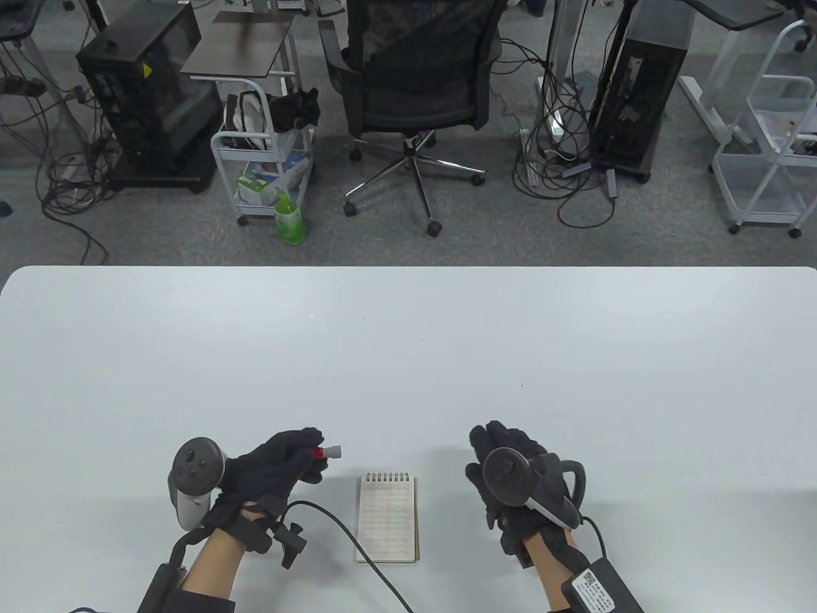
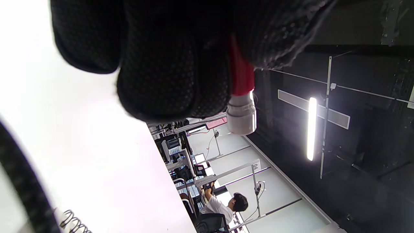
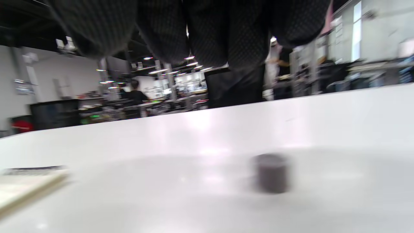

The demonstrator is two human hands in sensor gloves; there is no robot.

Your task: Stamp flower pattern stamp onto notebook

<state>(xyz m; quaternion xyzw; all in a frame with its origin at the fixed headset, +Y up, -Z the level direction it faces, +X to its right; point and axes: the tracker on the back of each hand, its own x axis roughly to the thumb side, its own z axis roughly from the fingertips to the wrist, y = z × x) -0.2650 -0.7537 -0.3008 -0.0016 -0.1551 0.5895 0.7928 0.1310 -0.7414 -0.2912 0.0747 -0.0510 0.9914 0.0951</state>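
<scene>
The notebook (image 1: 387, 518) is lying open with no print visible. Just left of it, the left hand (image 1: 281, 463) is gripping the red stamp (image 1: 326, 453), still unpressed. Right of it, the right hand (image 1: 510, 476) is hovering, fingers loose, holding nothing, above a small dark cap (image 3: 270, 173).

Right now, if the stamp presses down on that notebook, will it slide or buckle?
The notebook lies flat on the smooth white table with neither hand on it, so it may well slide. It looks thin and small, probably light. The wire spiral binds only its far edge, so loose pages could lift with the stamp.
</scene>
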